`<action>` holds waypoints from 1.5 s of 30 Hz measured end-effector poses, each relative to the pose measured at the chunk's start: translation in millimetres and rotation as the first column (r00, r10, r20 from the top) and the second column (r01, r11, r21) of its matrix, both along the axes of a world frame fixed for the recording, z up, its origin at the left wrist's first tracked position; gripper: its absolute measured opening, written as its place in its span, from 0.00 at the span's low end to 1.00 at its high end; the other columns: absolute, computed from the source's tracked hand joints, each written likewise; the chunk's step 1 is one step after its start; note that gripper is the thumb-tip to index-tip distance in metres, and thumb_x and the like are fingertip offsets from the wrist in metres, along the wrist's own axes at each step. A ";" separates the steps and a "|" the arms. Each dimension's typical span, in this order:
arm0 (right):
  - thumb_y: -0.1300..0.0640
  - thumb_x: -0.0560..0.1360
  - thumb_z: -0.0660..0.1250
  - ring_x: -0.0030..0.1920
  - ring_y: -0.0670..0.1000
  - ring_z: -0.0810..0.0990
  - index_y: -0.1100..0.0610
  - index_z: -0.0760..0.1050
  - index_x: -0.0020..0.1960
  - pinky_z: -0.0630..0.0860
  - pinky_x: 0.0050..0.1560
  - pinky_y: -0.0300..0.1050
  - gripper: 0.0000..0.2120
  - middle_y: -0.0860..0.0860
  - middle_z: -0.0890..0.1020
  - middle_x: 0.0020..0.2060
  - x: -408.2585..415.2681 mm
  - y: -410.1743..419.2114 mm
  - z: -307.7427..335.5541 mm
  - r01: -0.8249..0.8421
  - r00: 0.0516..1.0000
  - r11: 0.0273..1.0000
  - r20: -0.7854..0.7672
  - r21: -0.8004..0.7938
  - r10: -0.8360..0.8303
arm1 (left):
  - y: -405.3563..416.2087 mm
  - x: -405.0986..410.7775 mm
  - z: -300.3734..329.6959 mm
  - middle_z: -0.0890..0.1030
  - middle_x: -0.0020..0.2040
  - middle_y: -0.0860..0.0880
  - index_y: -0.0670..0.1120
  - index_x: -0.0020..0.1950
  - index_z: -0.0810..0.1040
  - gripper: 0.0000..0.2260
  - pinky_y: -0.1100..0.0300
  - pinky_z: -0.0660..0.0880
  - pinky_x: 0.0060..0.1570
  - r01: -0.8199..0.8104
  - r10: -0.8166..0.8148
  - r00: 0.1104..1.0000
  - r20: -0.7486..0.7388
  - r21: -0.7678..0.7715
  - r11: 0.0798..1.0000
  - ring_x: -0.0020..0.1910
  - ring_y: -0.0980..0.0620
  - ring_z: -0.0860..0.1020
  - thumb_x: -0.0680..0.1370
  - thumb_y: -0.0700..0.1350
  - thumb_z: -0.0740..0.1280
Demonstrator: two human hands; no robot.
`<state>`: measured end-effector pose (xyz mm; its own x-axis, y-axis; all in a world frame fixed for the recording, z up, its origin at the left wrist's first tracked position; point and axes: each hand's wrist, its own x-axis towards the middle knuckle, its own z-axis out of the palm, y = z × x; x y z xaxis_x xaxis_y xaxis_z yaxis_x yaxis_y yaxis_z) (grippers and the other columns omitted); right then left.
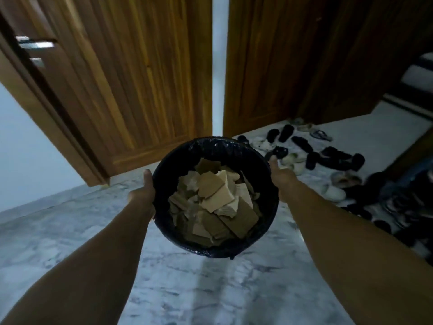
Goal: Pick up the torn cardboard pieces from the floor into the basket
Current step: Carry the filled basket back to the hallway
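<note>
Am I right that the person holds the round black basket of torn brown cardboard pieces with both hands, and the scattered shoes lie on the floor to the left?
Nearly. The head view shows the left hand and right hand holding the round black basket of torn brown cardboard pieces, but the scattered shoes lie on the floor to the right, not the left.

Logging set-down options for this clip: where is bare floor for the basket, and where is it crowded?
Bare marble floor lies below the basket, between both forearms, and leftward toward the wooden door. To the right, the scattered shoes crowd the floor. The left hand and right hand hold the basket, full of cardboard pieces.
</note>
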<state>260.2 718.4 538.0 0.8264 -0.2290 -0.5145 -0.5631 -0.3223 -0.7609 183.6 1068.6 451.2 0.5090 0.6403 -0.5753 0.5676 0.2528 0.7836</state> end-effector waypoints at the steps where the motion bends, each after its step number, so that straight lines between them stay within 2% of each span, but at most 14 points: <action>1: 0.34 0.79 0.51 0.67 0.63 0.72 0.66 0.61 0.75 0.71 0.61 0.53 0.39 0.62 0.69 0.72 0.0 -17.3 -0.3 0.028 1.000 1.000 0.004 -0.005 -0.028 | -15.8 11.5 1.0 0.80 0.49 0.42 0.40 0.63 0.75 0.64 0.46 0.80 0.43 0.012 -0.012 1.000 -0.024 0.015 1.000 0.45 0.39 0.81 0.43 0.86 0.53; 5: 0.40 0.81 0.54 0.67 0.61 0.73 0.69 0.67 0.71 0.71 0.62 0.48 0.34 0.64 0.73 0.68 4.0 -99.4 -12.3 0.169 0.985 0.984 0.036 -0.049 -0.168 | -119.9 40.2 47.7 0.77 0.49 0.42 0.36 0.63 0.73 0.48 0.54 0.70 0.32 0.143 -0.144 0.990 0.009 0.074 0.987 0.45 0.40 0.79 0.66 0.77 0.57; 7: 0.42 0.83 0.52 0.68 0.63 0.71 0.68 0.64 0.73 0.69 0.63 0.49 0.32 0.66 0.71 0.69 3.9 -125.9 -15.0 0.220 0.975 0.975 0.032 -0.021 -0.219 | -149.1 58.7 41.7 0.78 0.51 0.39 0.35 0.64 0.73 0.47 0.54 0.70 0.30 0.191 -0.189 0.981 -0.029 0.086 0.978 0.44 0.39 0.78 0.68 0.77 0.55; 9: 0.41 0.83 0.48 0.70 0.65 0.68 0.68 0.61 0.75 0.66 0.65 0.51 0.34 0.67 0.66 0.72 4.1 -155.5 -17.7 0.301 0.953 0.954 0.037 -0.010 -0.300 | -182.1 80.9 36.6 0.76 0.56 0.38 0.34 0.68 0.69 0.47 0.52 0.73 0.37 0.245 -0.242 0.969 -0.044 0.089 0.965 0.51 0.37 0.77 0.70 0.75 0.56; 13: 0.34 0.79 0.50 0.72 0.65 0.65 0.68 0.54 0.77 0.64 0.72 0.56 0.42 0.63 0.60 0.76 4.4 -211.7 -33.1 0.414 0.910 0.910 -0.012 0.028 -0.414 | -239.8 118.3 30.8 0.73 0.53 0.40 0.34 0.69 0.67 0.46 0.52 0.73 0.44 0.345 -0.345 0.938 -0.034 0.026 0.938 0.50 0.40 0.75 0.70 0.74 0.58; 19: 0.34 0.77 0.57 0.61 0.64 0.76 0.66 0.64 0.73 0.75 0.64 0.59 0.40 0.63 0.74 0.67 -1.7 -293.3 -46.4 0.604 0.797 0.782 -0.088 0.155 -0.598 | -327.0 171.1 21.4 0.75 0.50 0.39 0.34 0.62 0.72 0.45 0.53 0.74 0.39 0.604 -0.600 0.794 -0.099 0.010 0.797 0.41 0.41 0.76 0.70 0.75 0.55; 22: 0.40 0.70 0.73 0.53 0.62 0.82 0.66 0.71 0.68 0.79 0.57 0.58 0.38 0.62 0.81 0.58 -18.7 -336.3 -58.3 0.702 0.707 0.664 -0.141 0.257 -0.693 | -378.0 189.2 11.6 0.77 0.51 0.39 0.34 0.60 0.73 0.44 0.49 0.79 0.50 0.754 -0.750 0.650 -0.126 -0.017 0.657 0.47 0.41 0.78 0.68 0.74 0.61; 24: 0.49 0.69 0.77 0.46 0.60 0.84 0.67 0.73 0.62 0.82 0.48 0.54 0.30 0.61 0.83 0.48 -33.1 -359.5 -60.8 0.733 0.677 0.634 -0.174 0.247 -0.715 | -411.0 192.2 6.1 0.78 0.54 0.38 0.33 0.61 0.73 0.43 0.47 0.79 0.55 0.812 -0.810 0.576 -0.111 -0.038 0.583 0.49 0.40 0.78 0.66 0.70 0.69; 27: 0.60 0.70 0.75 0.43 0.59 0.82 0.66 0.73 0.56 0.79 0.37 0.49 0.19 0.60 0.81 0.44 -57.8 -403.4 -65.7 0.767 0.642 0.612 -0.199 0.195 -0.741 | -468.0 187.7 -2.8 0.78 0.60 0.37 0.32 0.64 0.72 0.41 0.49 0.78 0.56 0.863 -0.866 0.485 -0.119 -0.098 0.496 0.54 0.40 0.78 0.66 0.63 0.75; 30: 0.59 0.70 0.75 0.47 0.60 0.83 0.67 0.74 0.61 0.80 0.41 0.51 0.23 0.62 0.82 0.51 -86.1 -455.4 -73.9 0.771 0.636 0.618 -0.255 0.156 -0.728 | -529.2 175.1 -7.4 0.79 0.58 0.39 0.35 0.63 0.74 0.27 0.52 0.76 0.47 0.902 -0.910 0.395 -0.124 -0.135 0.410 0.51 0.42 0.78 0.72 0.52 0.75; 35: 0.53 0.76 0.69 0.46 0.58 0.80 0.63 0.75 0.57 0.76 0.39 0.48 0.16 0.59 0.81 0.48 -136.7 -549.7 -83.8 0.786 0.615 0.597 -0.297 0.159 -0.730 | -625.7 144.5 -19.4 0.79 0.47 0.44 0.41 0.54 0.76 0.11 0.53 0.74 0.39 0.919 -0.941 0.298 -0.161 -0.218 0.328 0.43 0.47 0.77 0.76 0.45 0.70; 39: 0.61 0.73 0.68 0.49 0.58 0.78 0.63 0.75 0.56 0.76 0.49 0.51 0.13 0.59 0.79 0.50 -182.4 -620.1 -103.6 0.795 0.592 0.604 -0.286 0.055 -0.754 | -702.0 111.7 -34.9 0.77 0.45 0.45 0.41 0.49 0.75 0.03 0.54 0.73 0.38 0.930 -0.945 0.264 -0.191 -0.209 0.302 0.41 0.47 0.75 0.78 0.39 0.68; 43: 0.70 0.73 0.65 0.48 0.59 0.76 0.64 0.70 0.43 0.73 0.47 0.50 0.04 0.60 0.77 0.45 -218.8 -674.0 -122.3 0.792 0.579 0.609 -0.280 -0.029 -0.766 | -764.5 88.7 -58.8 0.77 0.43 0.43 0.41 0.41 0.74 0.08 0.53 0.72 0.47 0.947 -0.953 0.200 -0.228 -0.204 0.247 0.39 0.48 0.74 0.78 0.31 0.64; 45: 0.71 0.73 0.66 0.48 0.58 0.76 0.65 0.69 0.41 0.72 0.46 0.49 0.06 0.60 0.76 0.43 -236.6 -701.8 -135.9 0.806 0.551 0.587 -0.266 -0.074 -0.791 | -797.5 79.1 -75.1 0.76 0.47 0.43 0.41 0.40 0.74 0.09 0.53 0.73 0.41 0.956 -0.953 0.163 -0.254 -0.198 0.216 0.42 0.47 0.74 0.78 0.30 0.63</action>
<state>23.5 16.6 402.1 0.1606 -0.6982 -0.6976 -0.7337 0.3883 -0.5576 262.8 271.1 376.1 0.5548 -0.2257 -0.8007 0.5254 -0.6512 0.5476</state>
